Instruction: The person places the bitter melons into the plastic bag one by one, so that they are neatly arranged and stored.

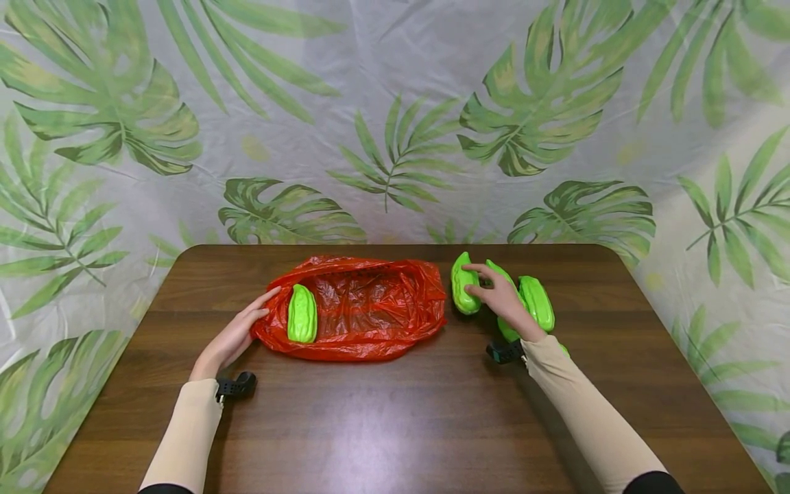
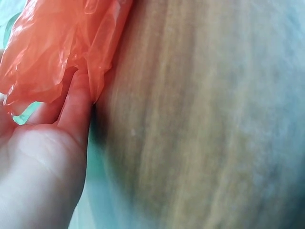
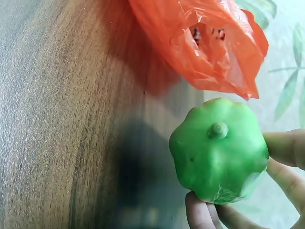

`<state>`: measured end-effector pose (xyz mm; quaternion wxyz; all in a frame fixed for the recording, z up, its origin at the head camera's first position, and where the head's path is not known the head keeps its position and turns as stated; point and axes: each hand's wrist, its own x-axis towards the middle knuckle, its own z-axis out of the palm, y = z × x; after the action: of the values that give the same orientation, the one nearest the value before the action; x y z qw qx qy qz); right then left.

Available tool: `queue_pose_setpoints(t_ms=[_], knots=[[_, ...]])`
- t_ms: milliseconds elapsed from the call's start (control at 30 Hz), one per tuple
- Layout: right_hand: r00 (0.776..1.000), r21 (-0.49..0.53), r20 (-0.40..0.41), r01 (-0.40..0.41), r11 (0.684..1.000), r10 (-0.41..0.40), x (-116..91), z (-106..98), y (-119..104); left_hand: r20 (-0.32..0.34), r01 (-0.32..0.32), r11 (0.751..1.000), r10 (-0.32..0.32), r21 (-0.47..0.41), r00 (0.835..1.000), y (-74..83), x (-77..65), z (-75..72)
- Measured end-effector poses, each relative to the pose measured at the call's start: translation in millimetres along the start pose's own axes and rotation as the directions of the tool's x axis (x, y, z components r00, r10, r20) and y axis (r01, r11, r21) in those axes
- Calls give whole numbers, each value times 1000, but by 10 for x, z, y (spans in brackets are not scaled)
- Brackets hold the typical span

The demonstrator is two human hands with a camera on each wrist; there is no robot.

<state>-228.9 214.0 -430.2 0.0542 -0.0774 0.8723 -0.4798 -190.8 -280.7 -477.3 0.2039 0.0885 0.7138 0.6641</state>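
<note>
A green ridged bitter melon [image 1: 463,281] stands just right of the red plastic bag [image 1: 370,346], my right hand [image 1: 496,295] pinching it between thumb and fingers. From the right wrist, this bitter melon [image 3: 214,157] shows its stem end, with fingertips against its side and underside. Another bitter melon [image 1: 302,315] lies inside the bag's wide mouth, at the left end. At the bag's left rim, my left hand [image 1: 237,336] holds the plastic. Thin red film [image 2: 52,52] covers its fingertips in the left wrist view.
More green bitter melons [image 1: 537,302] lie close together at the right, partly hidden by my right hand and wrist. All of it rests on a brown wooden table [image 1: 370,425]. Behind the table's far edge hangs a leaf-patterned cloth [image 1: 407,62].
</note>
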Motion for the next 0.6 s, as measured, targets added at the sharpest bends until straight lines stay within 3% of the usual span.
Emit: queue_pose_setpoints(t_ms=[600], knots=[[1000,118,9,17,993,-18,-30,-93,-167,-7,4,1000,-4,2,1000,24,1,12]])
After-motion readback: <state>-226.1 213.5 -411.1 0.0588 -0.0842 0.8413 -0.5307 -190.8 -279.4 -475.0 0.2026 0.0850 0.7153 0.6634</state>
